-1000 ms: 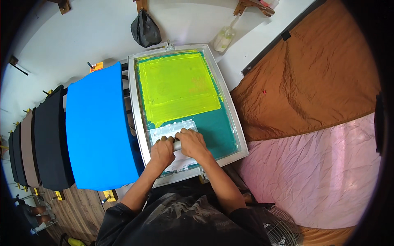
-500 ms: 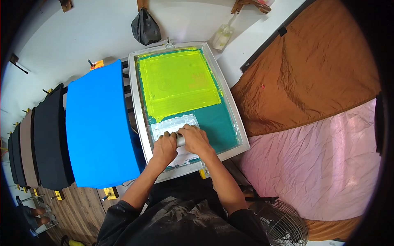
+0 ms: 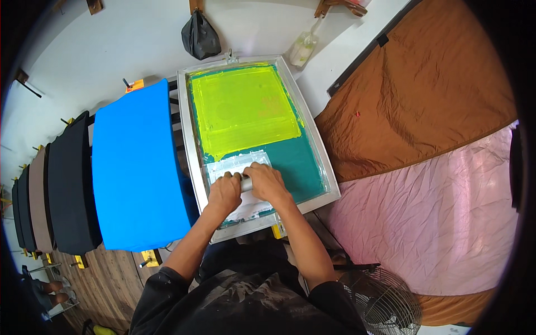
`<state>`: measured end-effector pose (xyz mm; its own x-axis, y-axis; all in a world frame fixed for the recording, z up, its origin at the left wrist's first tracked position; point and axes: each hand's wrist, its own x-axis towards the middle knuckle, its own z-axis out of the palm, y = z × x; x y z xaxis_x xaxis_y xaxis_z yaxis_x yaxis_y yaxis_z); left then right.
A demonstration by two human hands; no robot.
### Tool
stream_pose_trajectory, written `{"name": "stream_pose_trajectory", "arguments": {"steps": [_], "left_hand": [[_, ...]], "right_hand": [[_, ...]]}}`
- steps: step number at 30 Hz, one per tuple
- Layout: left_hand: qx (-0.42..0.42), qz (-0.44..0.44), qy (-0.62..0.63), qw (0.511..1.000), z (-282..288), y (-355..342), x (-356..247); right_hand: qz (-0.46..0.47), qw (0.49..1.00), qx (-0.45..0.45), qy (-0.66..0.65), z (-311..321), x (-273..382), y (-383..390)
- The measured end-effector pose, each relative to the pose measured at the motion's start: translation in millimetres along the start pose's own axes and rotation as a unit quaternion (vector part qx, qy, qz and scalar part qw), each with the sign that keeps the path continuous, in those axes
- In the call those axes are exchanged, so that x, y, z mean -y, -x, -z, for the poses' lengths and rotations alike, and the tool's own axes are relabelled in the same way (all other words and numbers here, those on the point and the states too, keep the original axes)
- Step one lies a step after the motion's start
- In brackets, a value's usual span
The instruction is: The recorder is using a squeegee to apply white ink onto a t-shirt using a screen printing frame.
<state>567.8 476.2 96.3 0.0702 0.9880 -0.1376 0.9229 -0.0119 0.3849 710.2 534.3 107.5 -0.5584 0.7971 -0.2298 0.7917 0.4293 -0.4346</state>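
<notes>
Both my hands grip a squeegee (image 3: 246, 183), whose grey handle shows between them. My left hand (image 3: 225, 192) is closed round its left part and my right hand (image 3: 267, 181) round its right part, knuckles up. The squeegee is at the near end of a framed printing screen (image 3: 326, 177), over a patch of white ink (image 3: 240, 163) on the green mesh. Most of its blade is hidden under my fingers. Bright yellow-green ink (image 3: 243, 109) covers the far part of the mesh in a large rectangle.
Left of the screen lies a blue fabric-covered board (image 3: 137, 167), with black and brown boards (image 3: 70, 190) beyond. A black bag (image 3: 201, 36) and a clear bag (image 3: 303, 49) hang at the wall. Brown and pink cloth (image 3: 407, 223) spreads rightward; a fan (image 3: 385, 298) stands below it.
The whole view has shifted slightly. My hands keep the same grip on the squeegee and stay at almost the same spot on the screen.
</notes>
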Motion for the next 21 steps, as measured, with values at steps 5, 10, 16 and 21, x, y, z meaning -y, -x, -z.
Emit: {"name": "stream_pose_trajectory", "arguments": {"steps": [5, 10, 16, 21], "left_hand": [[-0.009, -0.033, -0.016, 0.999, 0, -16, 19], [0.02, -0.028, -0.033, 0.999, 6, -22, 16], [-0.03, -0.001, -0.02, 0.999, -3, 9, -4], [0.035, 0.02, -0.005, 0.999, -10, 43, -24]], "right_hand": [[0.02, 0.999, 0.029, 0.022, 13, 3, -18], [0.006, 0.998, 0.058, 0.026, 20, 4, -25], [0.046, 0.999, -0.008, 0.026, -2, 0, 1], [0.033, 0.998, 0.048, 0.009, 2, 6, 43]]}}
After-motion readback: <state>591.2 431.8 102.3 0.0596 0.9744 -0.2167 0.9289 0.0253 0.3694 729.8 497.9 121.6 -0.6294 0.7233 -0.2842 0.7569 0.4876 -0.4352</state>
